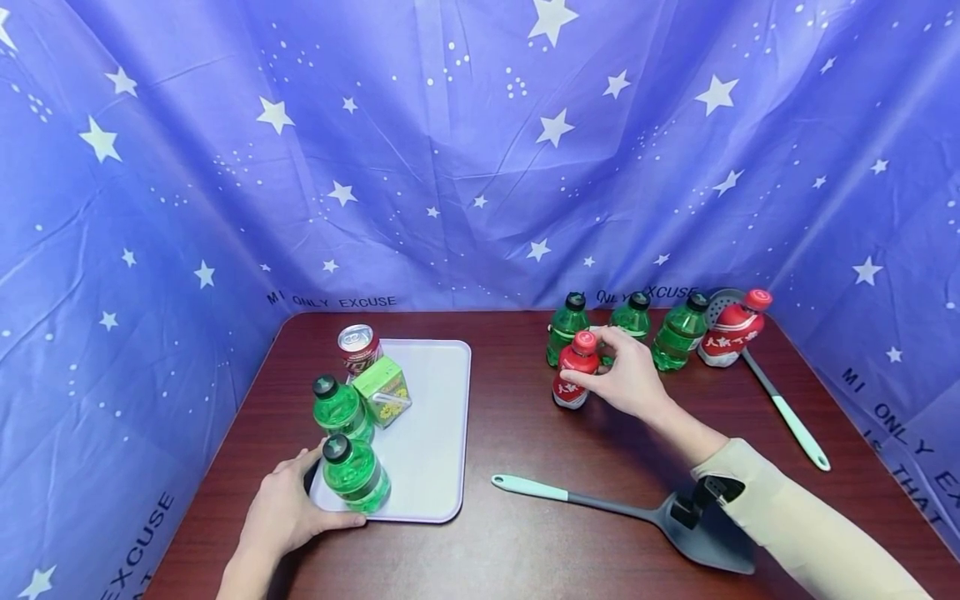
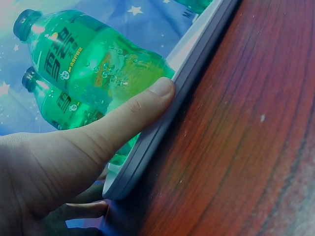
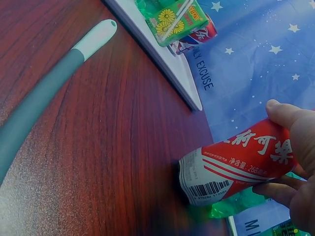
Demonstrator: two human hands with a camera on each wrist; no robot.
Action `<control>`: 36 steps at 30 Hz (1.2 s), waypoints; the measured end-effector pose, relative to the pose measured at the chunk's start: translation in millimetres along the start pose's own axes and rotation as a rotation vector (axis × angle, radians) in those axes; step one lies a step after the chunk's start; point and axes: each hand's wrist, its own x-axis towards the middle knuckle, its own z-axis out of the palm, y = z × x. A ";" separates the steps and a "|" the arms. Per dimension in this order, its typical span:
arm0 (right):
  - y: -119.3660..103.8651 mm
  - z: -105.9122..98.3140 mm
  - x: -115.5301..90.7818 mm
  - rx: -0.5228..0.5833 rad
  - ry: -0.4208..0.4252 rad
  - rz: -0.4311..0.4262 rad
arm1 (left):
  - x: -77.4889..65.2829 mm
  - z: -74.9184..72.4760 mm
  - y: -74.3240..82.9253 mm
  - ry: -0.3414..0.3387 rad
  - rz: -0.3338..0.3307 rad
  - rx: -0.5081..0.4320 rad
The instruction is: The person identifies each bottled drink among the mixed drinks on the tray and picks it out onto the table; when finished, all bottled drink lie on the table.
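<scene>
My right hand [image 1: 626,375] grips a red cola bottle [image 1: 576,367] with a red cap, thumb on one side and fingers on the other. In the right wrist view the bottle [image 3: 241,164] is tilted, its white base close to the tabletop. My left hand [image 1: 281,504] holds the near-left corner of a white tray [image 1: 427,433]. Its thumb [image 2: 142,105] lies along the tray's rim, beside a green soda bottle [image 1: 356,475]. Behind that bottle on the tray stand another green bottle [image 1: 341,408], a green drink carton [image 1: 384,392] and a red can [image 1: 360,346].
Three green bottles [image 1: 678,333] stand at the back right, partly behind my right hand. Beside them a second red bottle [image 1: 731,329] leans near a skimmer [image 1: 798,429]. A spatula [image 1: 615,504] with a mint handle lies in front, its blade under my right forearm.
</scene>
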 end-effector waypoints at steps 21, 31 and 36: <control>-7.5 -12.2 14.6 0.027 0.021 -0.008 | -0.1 -1.4 1.2 -0.004 0.004 -0.005; -32.5 -28.8 42.2 0.148 0.052 -0.007 | -0.5 0.0 -0.1 0.012 0.012 -0.017; -53.9 -30.4 52.8 0.227 0.029 -0.004 | -0.3 -0.4 -0.4 0.012 0.014 -0.014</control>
